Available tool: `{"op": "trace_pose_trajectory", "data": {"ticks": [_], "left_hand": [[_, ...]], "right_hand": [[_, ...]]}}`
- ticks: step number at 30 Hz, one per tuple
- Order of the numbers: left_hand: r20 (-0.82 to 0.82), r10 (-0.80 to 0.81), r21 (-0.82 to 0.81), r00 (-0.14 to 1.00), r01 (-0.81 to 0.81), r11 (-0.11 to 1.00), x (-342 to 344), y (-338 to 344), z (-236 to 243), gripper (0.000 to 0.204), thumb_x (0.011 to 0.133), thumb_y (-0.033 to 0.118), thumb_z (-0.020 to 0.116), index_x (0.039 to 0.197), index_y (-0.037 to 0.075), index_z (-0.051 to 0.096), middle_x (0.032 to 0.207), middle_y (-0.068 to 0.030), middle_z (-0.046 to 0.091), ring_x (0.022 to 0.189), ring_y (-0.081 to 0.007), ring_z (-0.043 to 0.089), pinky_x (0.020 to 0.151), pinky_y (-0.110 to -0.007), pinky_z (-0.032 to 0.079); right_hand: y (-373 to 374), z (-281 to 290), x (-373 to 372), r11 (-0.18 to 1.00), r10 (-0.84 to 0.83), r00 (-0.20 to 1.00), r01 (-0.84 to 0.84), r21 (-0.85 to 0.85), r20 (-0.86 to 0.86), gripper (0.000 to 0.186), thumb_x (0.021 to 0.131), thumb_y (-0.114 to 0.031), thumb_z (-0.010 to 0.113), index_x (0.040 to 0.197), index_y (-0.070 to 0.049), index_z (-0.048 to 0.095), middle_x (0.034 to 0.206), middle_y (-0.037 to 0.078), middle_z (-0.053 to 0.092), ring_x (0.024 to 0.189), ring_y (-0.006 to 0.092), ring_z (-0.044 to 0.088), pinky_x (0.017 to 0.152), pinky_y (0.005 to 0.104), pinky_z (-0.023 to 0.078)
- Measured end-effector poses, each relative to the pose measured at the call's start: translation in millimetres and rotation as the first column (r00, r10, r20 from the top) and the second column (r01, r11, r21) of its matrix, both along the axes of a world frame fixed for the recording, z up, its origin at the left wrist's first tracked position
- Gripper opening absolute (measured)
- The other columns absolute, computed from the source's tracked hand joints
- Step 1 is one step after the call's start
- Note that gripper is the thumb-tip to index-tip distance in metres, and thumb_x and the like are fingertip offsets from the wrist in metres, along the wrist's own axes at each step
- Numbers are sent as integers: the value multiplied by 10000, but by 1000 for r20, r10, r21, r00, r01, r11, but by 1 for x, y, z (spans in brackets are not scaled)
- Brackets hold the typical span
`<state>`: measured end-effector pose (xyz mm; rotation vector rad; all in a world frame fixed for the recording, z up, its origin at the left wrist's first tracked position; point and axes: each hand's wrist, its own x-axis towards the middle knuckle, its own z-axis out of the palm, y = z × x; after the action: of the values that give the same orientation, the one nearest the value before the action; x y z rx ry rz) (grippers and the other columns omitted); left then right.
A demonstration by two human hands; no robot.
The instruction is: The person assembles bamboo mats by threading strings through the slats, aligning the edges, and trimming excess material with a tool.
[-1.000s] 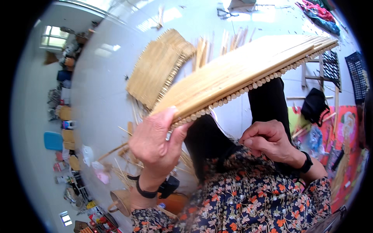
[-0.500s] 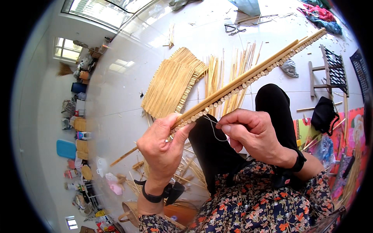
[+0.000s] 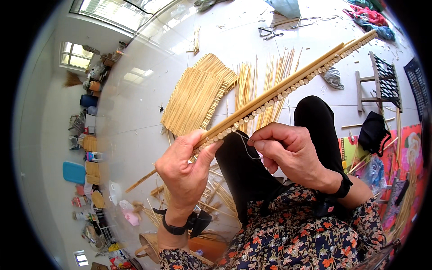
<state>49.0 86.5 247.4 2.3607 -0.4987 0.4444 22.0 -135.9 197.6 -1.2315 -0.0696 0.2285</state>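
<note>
A long, narrow strip of straw-coloured stalks (image 3: 279,92) slants from lower left to upper right, with a row of round cut ends along its lower edge. My left hand (image 3: 182,166) grips its near end, thumb below and fingers behind. From the strip's underside a thin pale thread (image 3: 245,146) loops down to the right. The fingertips of my right hand (image 3: 292,155) are pinched on this thread, just below the row of round ends. Whether a needle is also between those fingers cannot be made out.
Finished-looking stalk panels (image 3: 193,101) lie on the floor beyond my left hand, beside loose stalks (image 3: 245,87). At right stand a small stool (image 3: 380,83) and a black bag (image 3: 373,132). A woven basket (image 3: 150,245) sits at lower left. My black-trousered knees are under the work.
Both hands keep nearly the same pose on the strip and thread. The whole view has shifted slightly, and my right hand sits a touch higher.
</note>
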Motion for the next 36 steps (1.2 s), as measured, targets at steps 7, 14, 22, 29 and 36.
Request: {"op": "trace_pose_trajectory", "data": {"ticks": [7,14,22,29,36], "left_hand": [[9,2,2,1000,-3,1000,1,0,0,249,829,39,854,1042,-18,739,825,-115,725,701,-157,677,641,-276,528],[9,59,-40,998,-59,997,19,-4,4,242,847,86,856,1026,-30,741,796,-115,722,684,-142,667,634,-269,523],[-87,111,-130,990,-122,984,35,4,10,302,854,141,872,1035,-68,749,825,-107,752,718,-92,643,653,-257,534],[-89,113,-95,990,-121,988,35,0,12,299,853,138,872,1045,-61,757,829,-104,754,725,-93,657,653,-258,539],[-120,111,-92,987,-122,988,33,0,14,288,877,108,853,1075,-75,751,867,-36,726,780,-66,624,708,-227,523]], "right_hand": [[3,2,2,1000,-17,1000,17,14,-3,185,1021,-80,596,1045,53,722,706,7,652,574,44,601,500,196,478],[5,-1,13,999,-38,999,37,34,38,184,1013,-113,622,1041,31,733,703,23,658,574,66,608,488,214,476],[13,3,36,998,-58,994,58,10,92,192,1013,-133,624,1031,29,725,680,36,657,553,75,609,490,221,484],[14,8,41,998,-51,993,53,-24,109,197,1025,-76,572,1053,55,716,723,3,653,588,41,605,520,196,506],[14,9,40,998,-56,993,56,-2,100,198,1025,-75,572,1058,56,717,757,13,669,597,41,612,524,193,512]]}}
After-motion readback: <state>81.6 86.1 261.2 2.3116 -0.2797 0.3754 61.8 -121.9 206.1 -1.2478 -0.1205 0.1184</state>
